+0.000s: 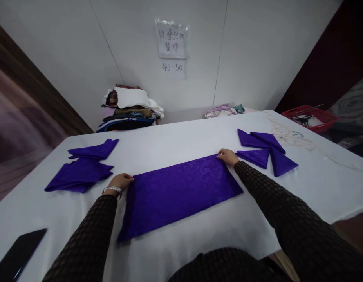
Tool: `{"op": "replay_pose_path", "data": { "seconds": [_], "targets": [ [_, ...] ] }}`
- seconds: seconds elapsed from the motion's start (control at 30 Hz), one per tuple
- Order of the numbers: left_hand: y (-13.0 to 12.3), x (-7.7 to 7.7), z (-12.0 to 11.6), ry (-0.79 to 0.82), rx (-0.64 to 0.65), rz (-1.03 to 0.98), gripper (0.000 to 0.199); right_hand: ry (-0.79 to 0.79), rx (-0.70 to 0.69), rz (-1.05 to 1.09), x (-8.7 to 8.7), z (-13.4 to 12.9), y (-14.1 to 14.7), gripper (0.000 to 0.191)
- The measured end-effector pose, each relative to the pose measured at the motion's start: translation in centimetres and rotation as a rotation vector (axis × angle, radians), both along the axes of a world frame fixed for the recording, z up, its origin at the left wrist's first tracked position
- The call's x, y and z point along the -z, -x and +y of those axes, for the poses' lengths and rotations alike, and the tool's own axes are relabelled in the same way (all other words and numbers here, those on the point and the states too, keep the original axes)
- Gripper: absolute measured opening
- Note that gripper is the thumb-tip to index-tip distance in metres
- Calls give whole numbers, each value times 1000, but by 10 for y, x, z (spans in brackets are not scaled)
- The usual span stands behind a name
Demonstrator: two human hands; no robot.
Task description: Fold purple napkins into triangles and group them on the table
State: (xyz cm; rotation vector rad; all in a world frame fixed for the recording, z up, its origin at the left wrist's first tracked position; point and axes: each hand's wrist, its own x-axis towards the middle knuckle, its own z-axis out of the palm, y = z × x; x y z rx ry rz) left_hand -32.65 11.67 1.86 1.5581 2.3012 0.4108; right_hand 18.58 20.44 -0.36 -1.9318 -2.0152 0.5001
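Note:
A purple patterned cloth napkin (181, 194), doubled into a wide rectangle, lies on the white-covered table (175, 149) in front of me. At its far left corner, my left hand (121, 182) pinches the edge between thumb and fingers; a silvery band circles that wrist. The far right corner is pinched by my right hand (227, 156). Beyond my left hand lie loosely stacked purple napkins (81, 174). To the right of my right hand, several purple napkins folded into triangles (256, 158) overlap one another.
A pile of folded clothes (130, 109) stands at the back left against the wall, with more fabric (222, 111) at the back. A red basket (325, 124) sits at the far right. At the near left lies a dark flat device (19, 254). A handwritten sign (172, 41) hangs on the wall.

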Motion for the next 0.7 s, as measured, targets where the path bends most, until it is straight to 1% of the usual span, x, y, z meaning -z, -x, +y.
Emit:
{"op": "replay_pose_path", "data": {
  "seconds": [0.1,0.23,0.4,0.53,0.6,0.7],
  "targets": [
    [-4,-5,-5,65,16,30,10,11,-23,0,0,5,-1,22],
    [-12,-8,-13,64,34,51,9,21,-49,0,1,12,-2,20],
    [-18,-4,-17,-9,-11,75,10,29,-67,10,1,17,-1,11],
    [-21,1,-17,-47,-46,20,8,26,-60,41,1,16,2,3],
    [-22,0,-17,-71,-83,-32,12,16,-53,71,0,14,3,3],
    [-24,-5,-19,-65,-107,-114,27,-16,-43,143,-2,9,4,5]
  ]
}}
